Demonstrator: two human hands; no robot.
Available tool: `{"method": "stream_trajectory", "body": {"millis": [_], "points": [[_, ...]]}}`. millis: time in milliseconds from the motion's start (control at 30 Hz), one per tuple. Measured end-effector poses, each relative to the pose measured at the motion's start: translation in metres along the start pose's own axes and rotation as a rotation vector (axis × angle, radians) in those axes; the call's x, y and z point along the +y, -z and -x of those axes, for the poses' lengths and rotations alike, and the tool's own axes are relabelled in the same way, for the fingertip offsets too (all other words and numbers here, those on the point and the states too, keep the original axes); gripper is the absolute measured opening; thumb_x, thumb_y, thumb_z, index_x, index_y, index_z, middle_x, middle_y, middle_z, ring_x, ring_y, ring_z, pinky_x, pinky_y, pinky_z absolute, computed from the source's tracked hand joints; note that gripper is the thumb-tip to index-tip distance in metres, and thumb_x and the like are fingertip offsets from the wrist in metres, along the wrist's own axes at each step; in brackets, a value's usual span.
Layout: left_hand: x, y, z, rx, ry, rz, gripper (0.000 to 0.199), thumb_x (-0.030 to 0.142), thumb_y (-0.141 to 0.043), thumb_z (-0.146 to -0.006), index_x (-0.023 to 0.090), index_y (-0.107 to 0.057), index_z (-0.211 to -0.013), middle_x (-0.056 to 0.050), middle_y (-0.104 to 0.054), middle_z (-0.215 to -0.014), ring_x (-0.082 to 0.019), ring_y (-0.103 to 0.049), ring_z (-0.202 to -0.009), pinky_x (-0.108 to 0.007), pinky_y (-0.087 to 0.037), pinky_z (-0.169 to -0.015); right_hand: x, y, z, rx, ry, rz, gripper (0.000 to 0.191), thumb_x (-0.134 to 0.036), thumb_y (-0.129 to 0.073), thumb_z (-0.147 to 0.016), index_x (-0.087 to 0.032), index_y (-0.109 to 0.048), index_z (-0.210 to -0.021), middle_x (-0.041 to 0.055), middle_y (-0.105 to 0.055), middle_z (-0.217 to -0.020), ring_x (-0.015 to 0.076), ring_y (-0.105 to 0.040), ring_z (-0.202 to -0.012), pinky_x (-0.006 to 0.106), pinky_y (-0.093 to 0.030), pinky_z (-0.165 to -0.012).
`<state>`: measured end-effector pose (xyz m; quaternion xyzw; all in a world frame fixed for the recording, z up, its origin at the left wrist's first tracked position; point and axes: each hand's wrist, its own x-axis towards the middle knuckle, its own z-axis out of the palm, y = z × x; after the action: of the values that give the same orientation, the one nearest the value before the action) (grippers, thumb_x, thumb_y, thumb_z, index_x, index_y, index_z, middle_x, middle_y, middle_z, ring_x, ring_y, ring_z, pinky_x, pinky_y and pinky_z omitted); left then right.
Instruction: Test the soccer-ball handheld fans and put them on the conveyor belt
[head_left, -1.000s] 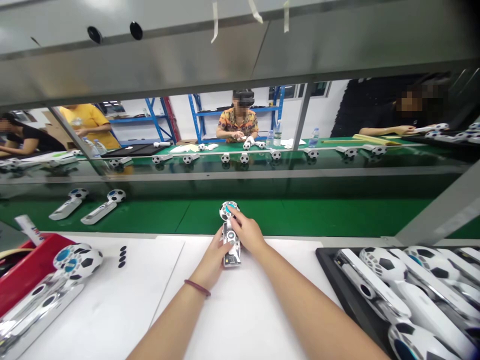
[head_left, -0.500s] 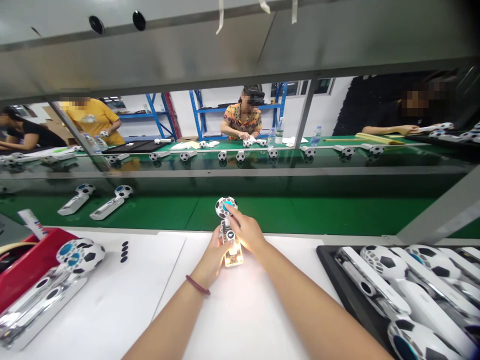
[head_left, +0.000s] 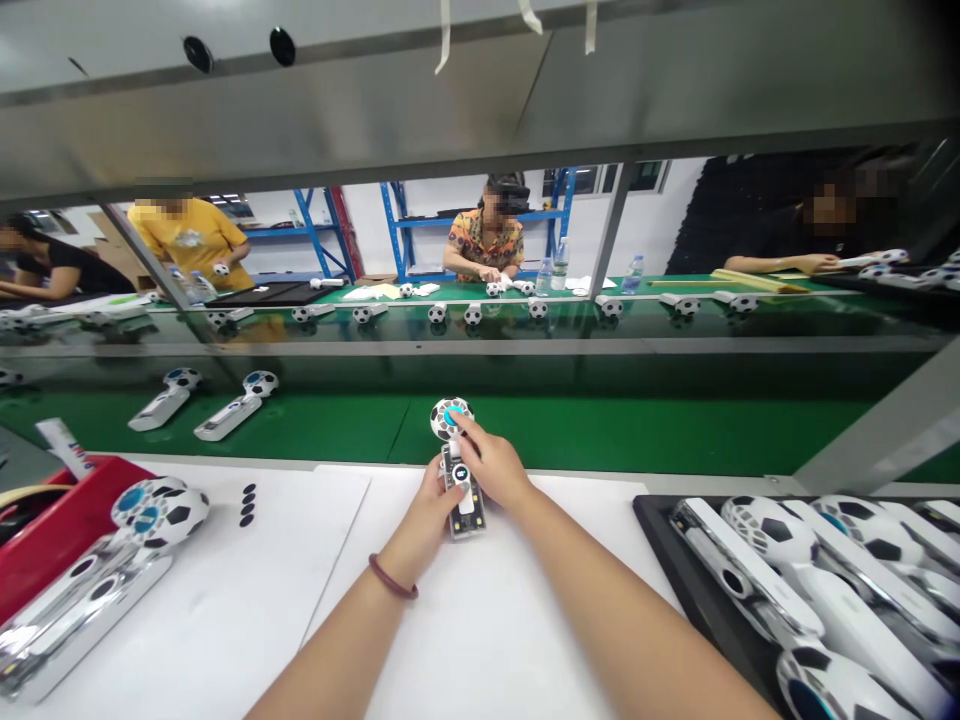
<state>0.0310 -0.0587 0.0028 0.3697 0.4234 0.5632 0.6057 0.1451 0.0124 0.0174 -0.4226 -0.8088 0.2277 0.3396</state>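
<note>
Between my hands, a handheld fan [head_left: 469, 505] with a football-patterned head is held over the near edge of the green belt, its head pointing away from me. My left hand [head_left: 427, 505] is wrapped around the clear-fronted handle, its thumb lying by the small round display. My right hand [head_left: 496, 465] grips the fan from the other side near the neck, and a fingertip touches the blue centre of the head. The handle's lamps show only small yellowish spots. Part of the neck is hidden by my fingers.
Two similar fans lie on the green belt [head_left: 337, 425] at left. More rest beside a red bin [head_left: 97, 480] and in a black tray [head_left: 660, 540] on the right. Black round stickers [head_left: 247, 505] dot the white sheet. Co-workers sit beyond the far belt; a shelf hangs overhead.
The bright warm glow in the fan's handle has gone out. Fans on the near belt have shifted right, while those on the far belt have shifted left. My hands keep their hold.
</note>
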Motion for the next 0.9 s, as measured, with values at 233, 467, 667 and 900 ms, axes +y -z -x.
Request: {"method": "stream_trajectory", "body": {"millis": [233, 467, 667, 900], "points": [[-0.009, 0.005, -0.004, -0.017, -0.026, 0.063, 0.060, 0.022, -0.067, -0.072, 0.023, -0.038, -0.125, -0.007, -0.058, -0.108, -0.022, -0.056, -0.099, -0.033, -0.044, -0.083, 0.000, 0.000, 0.000, -0.009, -0.005, -0.018, 0.042, -0.028, -0.037, -0.089, -0.029, -0.043, -0.131, 0.0012, -0.066, -0.084, 0.0153, -0.057, -0.067, 0.021, -0.036, -0.058], [-0.007, 0.008, -0.004, -0.080, -0.008, 0.087, 0.064, 0.017, -0.068, -0.070, 0.024, -0.038, -0.125, -0.006, -0.057, -0.107, -0.020, -0.054, -0.098, -0.031, -0.043, -0.082, 0.000, 0.001, 0.000, -0.020, -0.015, -0.039, 0.042, -0.029, -0.036, -0.089, -0.029, -0.043, -0.131, 0.0008, -0.065, -0.079, 0.0157, -0.057, -0.064, 0.022, -0.036, -0.057], [-0.008, 0.008, -0.003, -0.077, -0.019, 0.083, 0.063, 0.016, -0.067, -0.070, 0.023, -0.038, -0.124, -0.006, -0.057, -0.108, -0.021, -0.053, -0.100, -0.033, -0.042, -0.085, -0.001, 0.001, 0.000, -0.027, -0.028, -0.043, 0.042, -0.028, -0.036, -0.089, -0.030, -0.043, -0.131, 0.0008, -0.065, -0.080, 0.0153, -0.057, -0.064, 0.021, -0.036, -0.057], [-0.011, 0.011, -0.005, -0.087, -0.048, 0.024, 0.064, 0.017, -0.065, -0.072, 0.025, -0.036, -0.128, -0.006, -0.056, -0.114, -0.023, -0.052, -0.105, -0.034, -0.041, -0.089, -0.002, 0.002, 0.000, -0.037, -0.035, -0.023, 0.043, -0.028, -0.037, -0.090, -0.032, -0.042, -0.132, 0.0012, -0.066, -0.085, 0.0160, -0.058, -0.068, 0.021, -0.037, -0.058]]}}
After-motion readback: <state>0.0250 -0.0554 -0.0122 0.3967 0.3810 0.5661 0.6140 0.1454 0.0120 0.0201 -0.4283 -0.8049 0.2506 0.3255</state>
